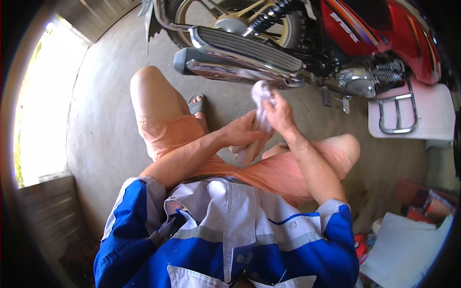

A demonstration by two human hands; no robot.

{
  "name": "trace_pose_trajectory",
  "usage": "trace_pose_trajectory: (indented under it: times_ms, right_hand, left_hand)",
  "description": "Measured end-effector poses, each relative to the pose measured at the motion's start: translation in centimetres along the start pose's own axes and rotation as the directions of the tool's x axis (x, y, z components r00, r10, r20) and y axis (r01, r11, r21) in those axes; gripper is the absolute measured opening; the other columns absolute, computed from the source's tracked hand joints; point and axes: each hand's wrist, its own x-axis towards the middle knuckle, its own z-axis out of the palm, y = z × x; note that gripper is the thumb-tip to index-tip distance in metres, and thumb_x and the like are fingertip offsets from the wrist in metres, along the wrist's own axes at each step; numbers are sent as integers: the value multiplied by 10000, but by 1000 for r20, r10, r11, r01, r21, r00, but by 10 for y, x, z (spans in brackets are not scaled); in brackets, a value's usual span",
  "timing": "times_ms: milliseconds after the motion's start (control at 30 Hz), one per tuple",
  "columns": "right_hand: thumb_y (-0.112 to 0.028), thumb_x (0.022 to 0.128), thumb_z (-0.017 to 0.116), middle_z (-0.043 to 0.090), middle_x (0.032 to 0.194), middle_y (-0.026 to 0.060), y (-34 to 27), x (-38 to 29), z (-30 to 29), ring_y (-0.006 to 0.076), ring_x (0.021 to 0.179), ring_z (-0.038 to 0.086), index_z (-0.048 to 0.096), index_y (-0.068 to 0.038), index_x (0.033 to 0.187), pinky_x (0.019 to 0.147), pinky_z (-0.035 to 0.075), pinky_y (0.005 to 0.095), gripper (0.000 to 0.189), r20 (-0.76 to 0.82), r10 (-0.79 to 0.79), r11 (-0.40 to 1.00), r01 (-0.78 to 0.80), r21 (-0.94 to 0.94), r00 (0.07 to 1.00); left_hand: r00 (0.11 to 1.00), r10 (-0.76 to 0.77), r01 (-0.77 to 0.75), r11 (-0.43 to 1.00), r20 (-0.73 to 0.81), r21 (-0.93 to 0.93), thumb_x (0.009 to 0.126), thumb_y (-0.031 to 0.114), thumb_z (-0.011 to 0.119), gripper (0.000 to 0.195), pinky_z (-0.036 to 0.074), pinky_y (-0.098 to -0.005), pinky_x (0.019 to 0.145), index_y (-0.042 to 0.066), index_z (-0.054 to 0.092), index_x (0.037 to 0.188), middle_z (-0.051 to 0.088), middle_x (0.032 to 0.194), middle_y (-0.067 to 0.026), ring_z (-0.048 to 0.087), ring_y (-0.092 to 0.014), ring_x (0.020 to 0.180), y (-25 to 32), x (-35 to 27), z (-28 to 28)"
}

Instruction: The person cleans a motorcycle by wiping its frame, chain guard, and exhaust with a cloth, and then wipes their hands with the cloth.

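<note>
My left hand (239, 129) grips a pale pinkish, bunched-up cloth (260, 91) around its middle. Higher up on the same cloth, my right hand (279, 113) has its fingers closed around it. The cloth's top end sticks up past my right hand, and its lower end hangs between my knees. Just beyond my hands is a motorcycle's exhaust silencer (230, 72), with a ribbed chrome-edged guard (248, 48) above it. I cannot tell whether the cloth touches the silencer.
The red motorcycle (360, 32) spans the far side, its rear wheel (230, 21) at upper left. A chrome rack (398, 113) rests on a white panel (435, 122) at right. A pale sheet (403, 248) and assorted items lie lower right. A bright doorway (47, 104) opens at left.
</note>
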Motion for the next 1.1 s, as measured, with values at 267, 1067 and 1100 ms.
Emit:
trace_pose_trajectory:
  times_ms: [267, 1067, 1100]
  right_hand:
    - [-230, 891, 637, 660, 1186, 251, 84, 105, 12, 434, 1072, 638, 594, -17, 1276, 893, 514, 471, 443, -293, 8, 933, -112, -341, 956]
    - [-41, 961, 601, 557, 1301, 104, -87, 81, 89, 194, 1181, 556, 512, 3, 1322, 1007, 468, 337, 375, 95, 43, 296, -104, 949, 995]
    - [-36, 957, 596, 556, 1307, 102, -82, 78, 85, 192, 1191, 551, 510, 5, 1326, 1014, 462, 339, 381, 115, 34, 255, -119, 960, 993]
  left_hand:
    - [979, 96, -177, 833, 178, 524, 886, 326, 646, 485, 534, -423, 881, 19, 580, 1256, 663, 1098, -178, 675, -338, 985, -5, -22, -28]
    - [769, 565, 59, 405, -300, 913, 736, 128, 713, 784, 329, -486, 1155, 8, 407, 1447, 419, 1474, -192, 362, -399, 1401, 27, -26, -97]
    - [750, 601, 56, 358, -276, 932, 751, 136, 704, 753, 320, -485, 1161, 6, 423, 1438, 428, 1469, -191, 366, -397, 1399, 25, -19, -98]
